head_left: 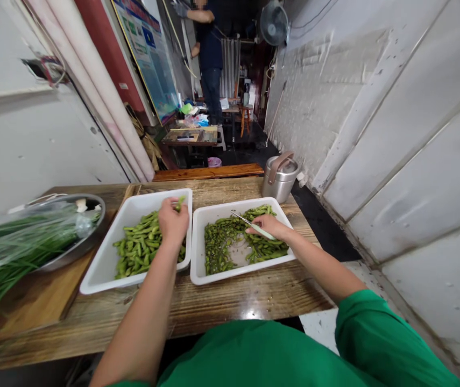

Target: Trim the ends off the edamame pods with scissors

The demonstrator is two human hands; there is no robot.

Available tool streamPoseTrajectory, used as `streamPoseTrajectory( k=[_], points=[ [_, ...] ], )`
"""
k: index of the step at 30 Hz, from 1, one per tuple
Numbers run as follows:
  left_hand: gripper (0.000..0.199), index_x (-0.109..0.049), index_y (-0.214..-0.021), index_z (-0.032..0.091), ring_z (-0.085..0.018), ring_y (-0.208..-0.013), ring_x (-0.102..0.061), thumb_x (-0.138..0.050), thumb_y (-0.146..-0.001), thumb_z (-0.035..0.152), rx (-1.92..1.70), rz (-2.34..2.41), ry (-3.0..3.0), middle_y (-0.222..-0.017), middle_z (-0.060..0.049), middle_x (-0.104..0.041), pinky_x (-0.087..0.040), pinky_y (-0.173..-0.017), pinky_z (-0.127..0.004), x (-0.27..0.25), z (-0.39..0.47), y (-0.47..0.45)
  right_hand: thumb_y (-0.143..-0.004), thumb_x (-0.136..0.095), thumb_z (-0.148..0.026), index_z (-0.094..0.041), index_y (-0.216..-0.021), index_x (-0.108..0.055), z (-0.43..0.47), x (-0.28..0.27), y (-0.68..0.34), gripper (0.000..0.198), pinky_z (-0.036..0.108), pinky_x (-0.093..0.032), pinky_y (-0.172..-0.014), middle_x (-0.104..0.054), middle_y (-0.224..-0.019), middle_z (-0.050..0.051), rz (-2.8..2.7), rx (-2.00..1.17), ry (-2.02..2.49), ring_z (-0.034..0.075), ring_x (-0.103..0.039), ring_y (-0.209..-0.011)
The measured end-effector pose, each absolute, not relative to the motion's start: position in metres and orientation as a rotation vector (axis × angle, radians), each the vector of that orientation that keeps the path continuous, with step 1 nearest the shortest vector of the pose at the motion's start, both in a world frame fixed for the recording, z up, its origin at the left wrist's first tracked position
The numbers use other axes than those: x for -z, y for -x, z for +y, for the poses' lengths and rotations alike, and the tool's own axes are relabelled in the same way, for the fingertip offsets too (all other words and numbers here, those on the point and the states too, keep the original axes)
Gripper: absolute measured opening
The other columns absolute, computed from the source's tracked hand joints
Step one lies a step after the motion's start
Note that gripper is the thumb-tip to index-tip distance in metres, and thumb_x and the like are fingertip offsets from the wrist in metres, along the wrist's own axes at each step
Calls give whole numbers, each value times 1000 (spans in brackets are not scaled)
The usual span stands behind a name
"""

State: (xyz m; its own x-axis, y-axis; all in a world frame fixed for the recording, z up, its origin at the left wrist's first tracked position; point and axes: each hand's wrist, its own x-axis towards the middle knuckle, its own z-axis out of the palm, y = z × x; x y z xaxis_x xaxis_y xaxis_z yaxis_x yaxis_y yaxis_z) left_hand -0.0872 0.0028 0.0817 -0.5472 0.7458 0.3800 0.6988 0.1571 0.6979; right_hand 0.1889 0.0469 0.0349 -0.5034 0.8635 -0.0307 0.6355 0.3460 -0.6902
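Observation:
My left hand [173, 221] is over the right side of the left white tray [101, 258], its fingers pinched on a green edamame pod [180, 201]. Below it in that tray lies a heap of edamame pods [138, 248]. In my right hand [270, 224] are scissors [262, 232] with a pale green handle, their metal tips pointing up and left. They hover above the right white tray [241, 271], which contains more edamame pods [268, 250] and small dark green pieces [216, 236]. A bare patch of tray bottom shows between these.
A metal basin [103, 220] with bagged long green leaves [23, 236] stands on a wooden board [48, 301] at left. A lidded steel pot [280, 180] is at the table's far right corner. Beyond the bench [209, 172], a person [209, 59] stands raised beside the wall.

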Motion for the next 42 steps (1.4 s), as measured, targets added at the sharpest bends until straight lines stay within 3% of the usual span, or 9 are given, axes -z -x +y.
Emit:
streamPoseTrajectory(
  k=[4, 6, 10, 12, 16, 20, 27, 35, 42],
  points=[
    [45, -57, -103, 14, -36, -109, -39, -59, -65, 37, -847, 2910, -1669, -113, -18, -50, -25, -87, -55, -95, -15, 114, -61, -63, -52, -12, -75, -67, 48, -34, -188, 43, 23, -36, -56, -58, -63, 3, -2289, -915, 1328, 14, -50, -60],
    [41, -59, -103, 15, -37, -117, -30, -58, -67, 34, -751, 2866, -1898, -124, -18, -44, -17, -91, -58, -93, -16, 101, -62, -62, -52, -12, -76, -68, 48, -35, -188, 43, 23, -36, -56, -60, -65, 4, -2267, -898, 1333, 15, -52, -63],
    [27, -65, -95, 16, -21, -94, -54, -45, -78, 23, -311, 1789, -2371, -98, -11, -63, -34, -87, -34, -73, 3, 41, -63, -61, -52, -12, -76, -68, 48, -37, -187, 43, 23, -36, -56, -60, -66, 4, -2228, -878, 1347, 16, -52, -64],
    [20, -68, -83, 19, -19, -81, -59, -51, -73, 21, -177, 1652, -2366, -87, -8, -66, -40, -76, -28, -58, 16, 11, -63, -60, -53, -12, -75, -68, 47, -38, -187, 43, 22, -36, -55, -59, -63, 4, -2231, -885, 1343, 15, -51, -61],
    [19, -67, -81, 12, -24, -83, -60, -52, -71, 17, 46, 1779, -2265, -87, -16, -65, -41, -75, -30, -30, 30, -23, -64, -59, -53, -12, -73, -67, 47, -39, -187, 43, 23, -35, -55, -57, -59, 3, -2236, -884, 1340, 13, -50, -58],
    [19, -67, -80, 9, -28, -83, -60, -57, -67, 20, 60, 1813, -2246, -87, -20, -64, -42, -72, -32, -19, 30, -23, -63, -61, -53, -12, -71, -66, 48, -41, -187, 42, 24, -36, -58, -57, -63, 3, -2233, -901, 1319, 14, -50, -62],
    [16, -65, -79, 16, -15, -68, -57, -56, -68, 24, -307, 1918, -1913, -78, -6, -66, -39, -59, -21, -24, 31, 15, -64, -56, -59, -13, -64, -56, 41, -44, -192, 46, 21, -34, -47, -47, -51, -2, -2263, -1182, 1280, 9, -43, -47],
    [37, -61, -93, 13, -2, -35, -29, -68, -59, 27, -829, 1537, -950, -57, 3, -55, -17, -37, -17, -30, 30, 27, -63, -58, -59, -15, -62, -46, 34, -53, -191, 46, 18, -30, -31, -44, -46, -5, -2148, -1654, 1280, 6, -38, -34],
    [34, -60, -76, 11, -2, -35, -32, -75, -48, 22, -924, 1430, -862, -47, 6, -48, -22, -37, -17, -28, 31, 28, -63, -61, -55, -15, -60, -46, 32, -55, -187, 43, 16, -30, -28, -46, -43, -6, -2019, -1767, 1271, 5, -40, -31]
  ],
)
